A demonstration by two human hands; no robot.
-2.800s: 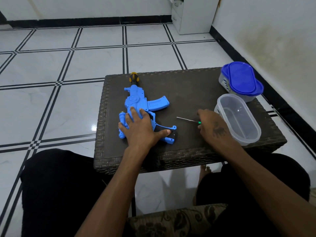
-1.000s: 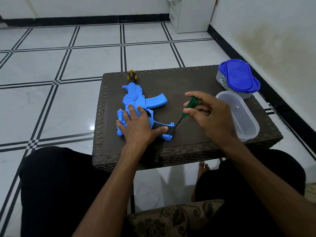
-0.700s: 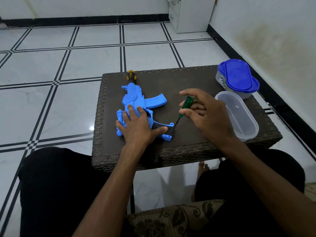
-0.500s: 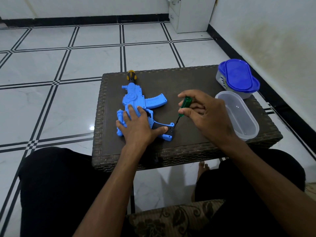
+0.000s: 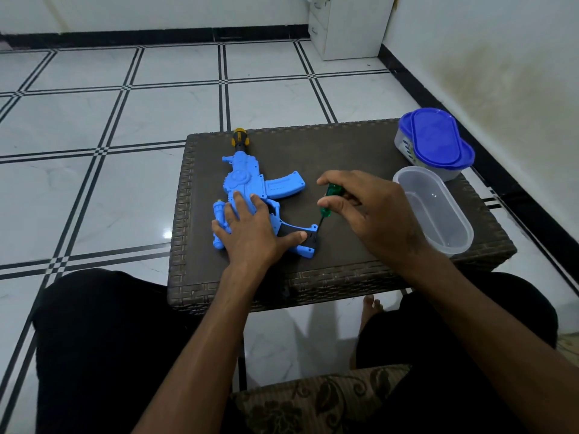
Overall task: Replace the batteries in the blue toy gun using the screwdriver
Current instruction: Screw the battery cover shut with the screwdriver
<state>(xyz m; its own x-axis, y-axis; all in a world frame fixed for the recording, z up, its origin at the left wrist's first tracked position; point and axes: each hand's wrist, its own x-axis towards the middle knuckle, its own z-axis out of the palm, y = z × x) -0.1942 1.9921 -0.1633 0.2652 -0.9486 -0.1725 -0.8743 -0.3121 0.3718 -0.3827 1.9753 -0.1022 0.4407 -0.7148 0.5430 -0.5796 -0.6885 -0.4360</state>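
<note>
The blue toy gun [image 5: 247, 180] lies flat on the dark woven table [image 5: 344, 151], its orange muzzle pointing away from me. My left hand [image 5: 250, 230] presses flat on the gun's rear body, fingers straight, thumb stretched along the black stock. My right hand [image 5: 369, 214] pinches the green handle of a small screwdriver [image 5: 329, 200]. The thin shaft slants down to the black end of the stock [image 5: 311, 241], where the tip touches.
A clear plastic tub [image 5: 438, 211] without a lid stands right of my right hand. Behind it sits a tub with a blue lid [image 5: 438, 142]. The table's front edge is near my knees. A white cabinet [image 5: 347, 23] stands on the tiled floor.
My right hand picked the screwdriver up off the table, raised it and set its tip on the gun's stock end, then shifted slightly left. My left hand stayed pressed on the gun.
</note>
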